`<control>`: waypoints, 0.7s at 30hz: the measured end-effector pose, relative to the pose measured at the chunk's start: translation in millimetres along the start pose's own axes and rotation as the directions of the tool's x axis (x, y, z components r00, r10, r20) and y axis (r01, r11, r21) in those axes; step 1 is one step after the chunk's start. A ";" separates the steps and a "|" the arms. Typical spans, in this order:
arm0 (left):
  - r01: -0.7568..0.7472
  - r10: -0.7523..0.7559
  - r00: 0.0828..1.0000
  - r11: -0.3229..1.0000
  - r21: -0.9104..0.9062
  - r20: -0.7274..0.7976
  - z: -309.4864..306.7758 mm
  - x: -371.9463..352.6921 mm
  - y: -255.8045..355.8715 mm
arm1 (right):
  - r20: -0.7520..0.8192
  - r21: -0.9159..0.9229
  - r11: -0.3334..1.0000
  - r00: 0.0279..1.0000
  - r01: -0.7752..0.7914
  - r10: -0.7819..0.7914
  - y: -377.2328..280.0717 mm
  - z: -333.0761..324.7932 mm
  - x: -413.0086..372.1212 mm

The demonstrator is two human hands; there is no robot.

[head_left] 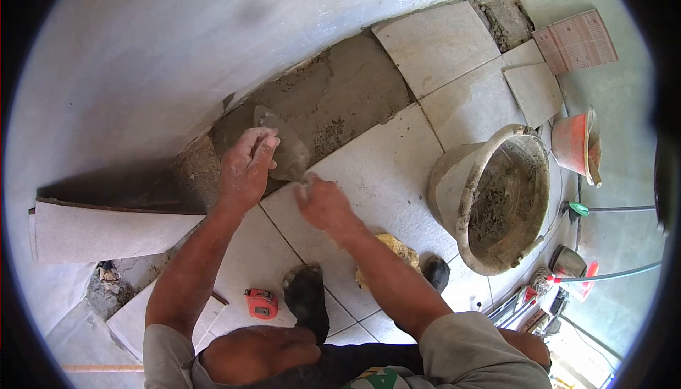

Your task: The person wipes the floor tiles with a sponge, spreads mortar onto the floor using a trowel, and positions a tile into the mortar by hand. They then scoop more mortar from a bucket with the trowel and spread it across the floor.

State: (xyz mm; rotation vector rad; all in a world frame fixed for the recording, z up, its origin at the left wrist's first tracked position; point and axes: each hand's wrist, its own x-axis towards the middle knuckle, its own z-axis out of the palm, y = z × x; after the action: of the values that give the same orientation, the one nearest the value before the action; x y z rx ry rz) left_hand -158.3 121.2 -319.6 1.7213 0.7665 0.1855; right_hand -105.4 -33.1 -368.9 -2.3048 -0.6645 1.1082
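My right hand (325, 206) is closed, and a grey trowel (289, 151) appears to reach from it toward the wall. Its blade is blurred and hard to separate from the mortar behind. Beside the blade, my left hand (245, 169) is raised with bent, bunched fingers dusted in grey. What those fingers hold, if anything, is hidden. Both hands are over the edge of a bed of wet grey mortar (355, 80) along the wall. Pale floor tiles (376, 155) border this bed on the near side.
A mortar-caked bucket (454, 187) leans at right, near an orange bucket (567, 140). A loose tile (120, 231) stands tilted at left. A red tape measure (261, 304) and yellow sponge-like lump (390, 250) lie near my feet. Tools (525, 300) clutter the lower right.
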 end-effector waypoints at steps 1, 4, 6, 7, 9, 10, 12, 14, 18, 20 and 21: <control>-0.001 0.001 1.000 1.000 -0.001 -0.004 -2.0 1.1 0.6 | -0.068 -0.007 1.000 0.998 -0.010 0.010 4.1 -10.0 1.1; 0.011 -0.012 1.000 1.000 -0.026 -0.023 -4.8 -0.4 -1.6 | -0.332 0.021 0.994 0.937 -0.103 0.104 26.7 -48.8 17.1; 0.032 -0.033 0.999 0.999 0.017 0.009 -6.1 -0.7 -3.3 | -0.451 0.031 0.993 0.885 -0.114 0.116 42.6 -76.5 34.5; 0.028 -0.028 1.000 0.999 0.019 0.009 -5.2 0.1 -3.6 | -0.455 0.032 0.993 0.883 -0.112 0.114 38.1 -90.3 38.5; 0.043 -0.044 0.998 0.999 0.028 0.035 -2.8 0.9 -4.5 | -0.184 0.433 0.863 0.911 -0.262 0.369 27.2 -108.2 43.0; 0.047 -0.048 0.998 0.998 0.031 0.032 -2.3 1.1 -3.6 | -0.180 0.433 0.862 0.912 -0.262 0.368 28.2 -99.9 46.9; 0.019 -0.021 0.998 0.999 0.032 0.055 0.3 1.8 -1.4 | -0.222 0.322 0.939 0.955 -0.120 0.198 28.1 -69.7 55.2; 0.005 -0.005 0.999 1.000 0.006 0.048 4.2 4.1 -3.9 | -0.184 -0.029 0.998 0.982 -0.058 0.052 11.8 -43.0 48.0; 0.007 -0.005 0.999 0.999 -0.040 0.037 9.8 6.6 7.1 | -0.011 -0.055 0.998 1.000 -0.008 0.008 -23.1 -9.7 13.5; -0.008 0.009 1.000 0.999 -0.037 0.027 14.9 5.3 12.0 | 0.080 -0.046 0.999 0.997 0.023 -0.019 -22.8 -6.4 -0.1; -0.031 0.032 0.999 0.999 -0.033 0.019 17.5 6.7 16.0 | 0.112 -0.064 0.993 0.989 0.100 -0.092 -17.9 -5.2 -2.2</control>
State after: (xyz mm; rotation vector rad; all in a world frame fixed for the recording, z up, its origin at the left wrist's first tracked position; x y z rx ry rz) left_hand -138.1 109.3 -312.1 1.7024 0.7190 0.2016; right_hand -106.2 -22.0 -353.7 -2.2559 -0.8594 1.1896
